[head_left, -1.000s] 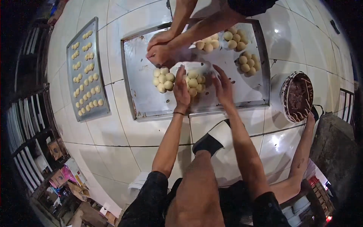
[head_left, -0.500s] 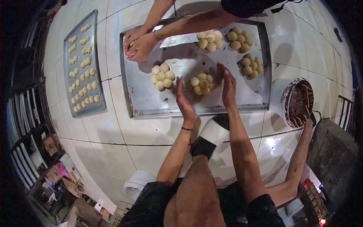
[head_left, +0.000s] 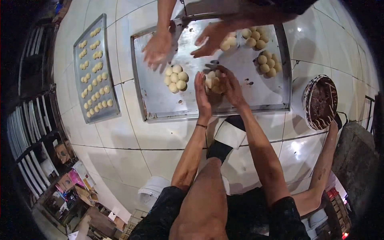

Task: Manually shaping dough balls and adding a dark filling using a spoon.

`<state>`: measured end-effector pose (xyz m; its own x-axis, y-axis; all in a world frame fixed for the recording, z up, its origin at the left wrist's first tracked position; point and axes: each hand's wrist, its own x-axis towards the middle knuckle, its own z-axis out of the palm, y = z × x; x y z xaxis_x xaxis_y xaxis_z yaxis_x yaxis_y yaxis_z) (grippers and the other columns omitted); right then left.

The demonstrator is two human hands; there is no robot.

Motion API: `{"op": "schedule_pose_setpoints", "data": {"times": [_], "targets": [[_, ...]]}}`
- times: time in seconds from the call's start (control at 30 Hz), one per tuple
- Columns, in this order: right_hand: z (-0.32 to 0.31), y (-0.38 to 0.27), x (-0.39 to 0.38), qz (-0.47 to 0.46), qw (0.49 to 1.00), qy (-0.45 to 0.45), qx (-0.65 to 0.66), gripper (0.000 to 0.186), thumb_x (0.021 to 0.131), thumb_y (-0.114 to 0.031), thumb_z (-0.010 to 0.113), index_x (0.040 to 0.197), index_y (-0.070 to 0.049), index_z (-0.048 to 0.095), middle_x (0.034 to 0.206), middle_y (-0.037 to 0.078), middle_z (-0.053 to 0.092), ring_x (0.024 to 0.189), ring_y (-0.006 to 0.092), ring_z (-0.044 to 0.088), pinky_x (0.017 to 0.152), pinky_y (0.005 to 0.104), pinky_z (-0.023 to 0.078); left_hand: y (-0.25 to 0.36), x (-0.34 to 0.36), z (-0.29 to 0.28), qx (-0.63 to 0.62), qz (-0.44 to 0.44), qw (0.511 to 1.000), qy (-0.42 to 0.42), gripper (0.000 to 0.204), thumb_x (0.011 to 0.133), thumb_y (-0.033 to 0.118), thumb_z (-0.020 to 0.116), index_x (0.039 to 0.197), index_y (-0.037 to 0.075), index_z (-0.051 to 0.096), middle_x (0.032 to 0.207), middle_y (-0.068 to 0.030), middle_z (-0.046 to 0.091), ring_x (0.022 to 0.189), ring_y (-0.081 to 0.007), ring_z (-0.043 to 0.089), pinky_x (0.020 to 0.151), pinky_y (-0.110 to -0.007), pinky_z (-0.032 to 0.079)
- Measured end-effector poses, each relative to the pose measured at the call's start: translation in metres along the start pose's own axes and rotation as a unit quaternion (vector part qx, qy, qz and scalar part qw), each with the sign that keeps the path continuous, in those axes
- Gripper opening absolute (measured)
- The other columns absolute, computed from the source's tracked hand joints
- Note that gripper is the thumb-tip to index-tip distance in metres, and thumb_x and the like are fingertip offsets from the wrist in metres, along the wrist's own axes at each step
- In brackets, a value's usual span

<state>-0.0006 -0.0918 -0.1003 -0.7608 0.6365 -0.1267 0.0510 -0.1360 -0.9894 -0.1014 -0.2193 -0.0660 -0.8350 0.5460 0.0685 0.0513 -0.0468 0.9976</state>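
On a large metal tray (head_left: 240, 108) sits a cluster of pale, round dough balls (head_left: 216, 85). My left hand (head_left: 203, 96) stands along its left side, fingers stretched out and close together. From the right, my right hand (head_left: 233, 89) curves round the cluster with fingers extended, covering part of it. Both palms face inward against the dough without gripping it. Left of my left hand lies another cluster of dough balls (head_left: 176, 79). More dough clusters (head_left: 269, 64) fill the tray's right end, and one at the far side is partly covered by another person's arm.
Another person's hands (head_left: 157, 50) reach in from the far side, blurred, over the tray. A smaller tray (head_left: 110, 114) with rows of small dough pieces lies left on the tiled floor (head_left: 120, 156). Right stands a bucket (head_left: 320, 102) of dark brown paste; a white bucket (head_left: 154, 190) sits near left.
My hands have closed in from both sides on the middle dough cluster. The other person's hands have parted, one moving right across the tray. The whole view has shifted slightly.
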Motion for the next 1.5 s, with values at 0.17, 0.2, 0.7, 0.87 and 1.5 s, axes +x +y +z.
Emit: {"op": "schedule_pose_setpoints", "data": {"times": [0.17,0.2,0.7,0.87,1.5], "targets": [[0.062,-0.051,-0.002,-0.220,0.873,0.219,-0.377,0.050,0.103,-0.025,0.047,0.150,-0.007,0.045,0.158,0.018,0.039,0.145,0.0353,0.036,0.116,0.0498,0.029,-0.004,-0.002,-0.063,0.084,0.021,0.995,0.057,0.054,0.107,0.031,0.025,0.148,0.000,0.044,0.147,-0.0134,0.050,0.136,-0.0259,0.044,0.116,-0.037,0.032],[0.068,-0.052,-0.003,-0.227,0.873,0.220,-0.372,0.050,0.103,-0.025,0.047,0.150,-0.007,0.045,0.158,0.018,0.039,0.145,0.0353,0.036,0.116,0.0498,0.029,-0.009,0.005,-0.080,0.067,-0.006,0.993,0.099,0.055,0.108,0.033,0.025,0.146,0.000,0.047,0.145,-0.0129,0.051,0.135,-0.0251,0.045,0.116,-0.037,0.032],[0.170,-0.018,0.052,0.045,0.994,-0.022,0.097,0.054,0.102,-0.027,0.049,0.154,-0.011,0.042,0.159,0.016,0.038,0.147,0.0329,0.035,0.119,0.0453,0.029,-0.030,0.078,-0.120,-0.223,-0.124,0.945,0.207,0.051,0.109,0.033,0.031,0.144,0.002,0.052,0.145,-0.0109,0.054,0.132,-0.0219,0.051,0.114,-0.034,0.035],[0.189,-0.020,0.060,0.209,0.854,-0.108,0.464,0.055,0.101,-0.029,0.048,0.152,-0.008,0.043,0.156,0.016,0.043,0.142,0.0344,0.043,0.116,0.0417,0.034,-0.017,0.057,-0.122,-0.293,-0.159,0.905,0.265,0.050,0.109,0.030,0.031,0.146,0.003,0.050,0.147,-0.0107,0.054,0.134,-0.0223,0.050,0.115,-0.035,0.035],[0.209,0.000,0.056,0.144,0.973,-0.031,0.176,0.052,0.106,-0.036,0.043,0.149,-0.008,0.047,0.150,0.011,0.049,0.137,0.0252,0.045,0.114,0.0374,0.035,-0.041,0.014,-0.173,-0.033,-0.118,0.949,0.291,0.058,0.110,0.034,0.032,0.159,0.003,0.023,0.165,-0.0169,0.025,0.151,-0.0306,0.027,0.123,-0.040,0.024]]}}
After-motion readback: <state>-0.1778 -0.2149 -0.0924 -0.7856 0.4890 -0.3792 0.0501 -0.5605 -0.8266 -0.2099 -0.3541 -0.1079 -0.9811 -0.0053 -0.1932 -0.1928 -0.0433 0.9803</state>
